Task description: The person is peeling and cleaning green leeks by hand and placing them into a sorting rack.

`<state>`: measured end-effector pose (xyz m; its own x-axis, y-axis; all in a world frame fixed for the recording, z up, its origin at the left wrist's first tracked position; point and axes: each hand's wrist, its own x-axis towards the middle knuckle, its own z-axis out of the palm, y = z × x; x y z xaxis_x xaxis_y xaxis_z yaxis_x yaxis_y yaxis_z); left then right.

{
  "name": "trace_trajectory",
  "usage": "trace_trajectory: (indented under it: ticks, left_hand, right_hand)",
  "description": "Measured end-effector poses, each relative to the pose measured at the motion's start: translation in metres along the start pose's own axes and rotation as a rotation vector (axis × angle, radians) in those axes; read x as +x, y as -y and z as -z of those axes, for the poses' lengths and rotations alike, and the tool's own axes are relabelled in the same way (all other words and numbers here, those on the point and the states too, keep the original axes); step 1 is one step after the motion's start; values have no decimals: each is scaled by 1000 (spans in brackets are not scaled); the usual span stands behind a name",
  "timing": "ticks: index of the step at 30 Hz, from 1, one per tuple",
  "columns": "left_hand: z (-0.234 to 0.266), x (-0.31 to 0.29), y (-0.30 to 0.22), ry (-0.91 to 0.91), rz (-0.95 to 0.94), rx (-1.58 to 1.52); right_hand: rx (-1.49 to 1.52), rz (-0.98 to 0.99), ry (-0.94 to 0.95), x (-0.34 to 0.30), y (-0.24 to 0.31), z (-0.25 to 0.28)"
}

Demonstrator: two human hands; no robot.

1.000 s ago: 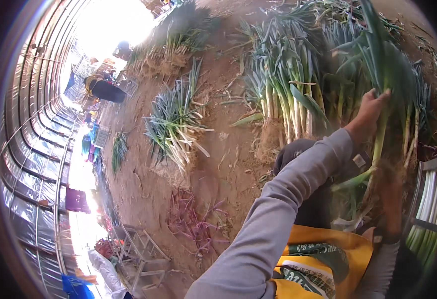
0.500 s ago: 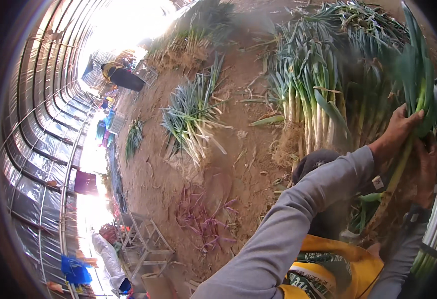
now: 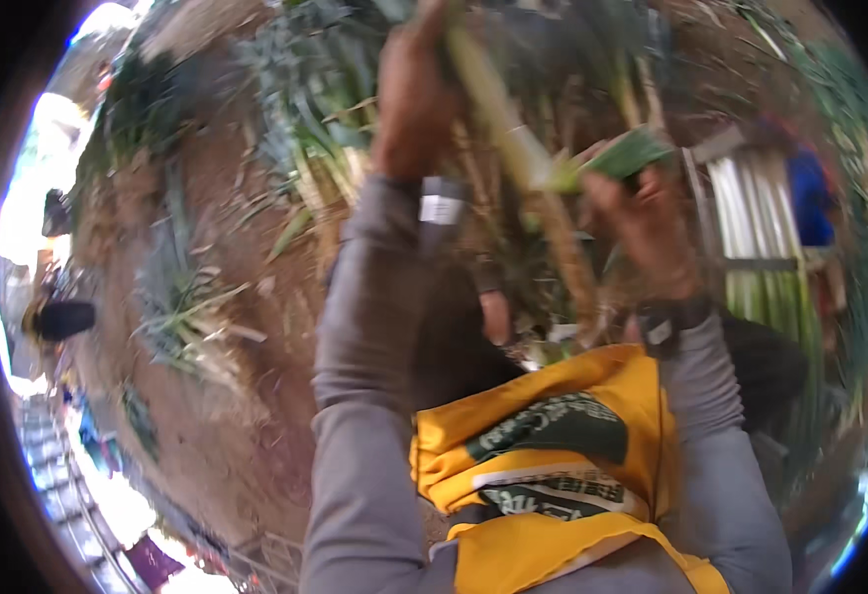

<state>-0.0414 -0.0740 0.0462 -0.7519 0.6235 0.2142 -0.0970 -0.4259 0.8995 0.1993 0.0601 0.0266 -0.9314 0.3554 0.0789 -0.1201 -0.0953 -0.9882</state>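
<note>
A long green onion (image 3: 513, 144) slants across the space in front of me, its pale stalk blurred by motion. Near its upper part, my left hand (image 3: 417, 109) is closed around it. Lower down, my right hand (image 3: 652, 223) pinches a broad green outer leaf (image 3: 627, 155) that peels away from the stalk. A brownish strip (image 3: 567, 257) hangs below the stalk, between my forearms. My knees and a yellow apron (image 3: 543, 441) are beneath.
Several green onions with roots stand bunched (image 3: 327, 148) ahead on the left, and a smaller pile (image 3: 201, 332) lies on the dirt floor (image 3: 275, 376). Trimmed white stalks (image 3: 761, 203) lie in a strapped bundle at right. A person (image 3: 62, 319) is far left.
My view has swung right, so both hands now appear nearer the middle. My right hand has come away from my left with a leaf pulled down off the stalk.
</note>
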Motion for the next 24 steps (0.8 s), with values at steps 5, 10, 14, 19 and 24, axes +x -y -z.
trace_trajectory:
  ticks: [5,10,14,19,24]
  left_hand:
    - [-5,0,5,-178,-31,-208]
    - [-15,0,11,-206,-38,-172]
    - [-19,-3,11,-213,-55,-145]
    - [-40,-9,10,-168,-60,-116]
    - [-49,0,21,-160,-41,-87]
  right_hand:
    - [-617,-247,254,-46,-91,56]
    - [-995,-611,489,-131,-240,103]
    - [-1036,-514,465,-113,-225,110]
    - [-723,192,-127,-13,-79,36]
    - [-799,503,-184,43,-27,-19]
